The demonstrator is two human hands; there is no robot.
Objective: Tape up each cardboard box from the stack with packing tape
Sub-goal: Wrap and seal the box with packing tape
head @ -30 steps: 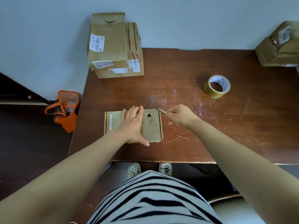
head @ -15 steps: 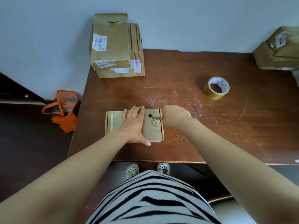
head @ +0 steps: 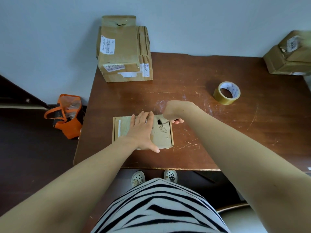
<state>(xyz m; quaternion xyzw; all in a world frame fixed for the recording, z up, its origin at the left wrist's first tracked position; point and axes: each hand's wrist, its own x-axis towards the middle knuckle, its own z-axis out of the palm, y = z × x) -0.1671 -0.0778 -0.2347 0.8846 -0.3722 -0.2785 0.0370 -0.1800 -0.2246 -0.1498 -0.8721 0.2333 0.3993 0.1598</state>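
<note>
A small flat cardboard box point(head: 164, 138) lies on the brown table point(head: 210, 132) near its front edge. My left hand point(head: 143, 130) rests flat on the box's top with fingers straight. My right hand point(head: 173, 110) is curled round a thin blade tool point(head: 165, 122) at the box's far right corner; the tip touches a dark mark on the lid. A roll of tan packing tape point(head: 226, 92) stands on the table to the right, apart from both hands.
A stack of larger cardboard boxes point(head: 122, 52) sits at the table's back left corner. More boxes point(head: 289, 56) sit at the back right edge. An orange bag point(head: 67, 115) is on the floor left of the table.
My right hand moved left from beside the box onto its far right corner, bringing the blade tip to the lid. My left hand stayed flat on the box.
</note>
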